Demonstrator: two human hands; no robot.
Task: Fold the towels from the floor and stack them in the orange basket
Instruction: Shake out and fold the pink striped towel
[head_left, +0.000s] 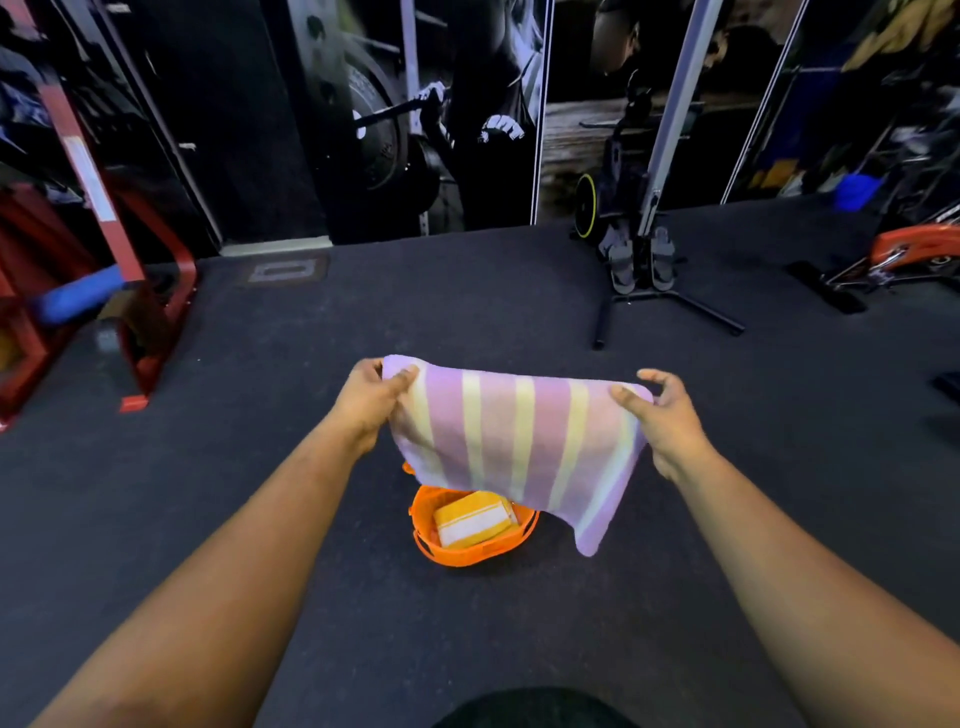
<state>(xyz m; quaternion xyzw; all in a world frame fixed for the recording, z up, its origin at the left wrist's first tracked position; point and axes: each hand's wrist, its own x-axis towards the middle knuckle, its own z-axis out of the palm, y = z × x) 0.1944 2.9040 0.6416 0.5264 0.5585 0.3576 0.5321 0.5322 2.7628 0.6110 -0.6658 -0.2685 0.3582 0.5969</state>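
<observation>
A purple towel with pale yellow stripes (514, 441) hangs in the air in front of me, stretched between both hands. My left hand (371, 400) pinches its top left corner. My right hand (662, 415) pinches the top right corner between thumb and fingers. The towel's lower right end droops lowest. Below it on the dark floor stands the orange basket (467, 553), partly hidden by the towel. Inside the basket lies a folded yellow and white towel (470, 519).
A red metal rack (130, 291) stands at the left. A black exercise machine (644, 260) with a floor base is behind on the right, and an orange machine (914, 249) at the far right. Dark carpet (260, 467) surrounds the basket.
</observation>
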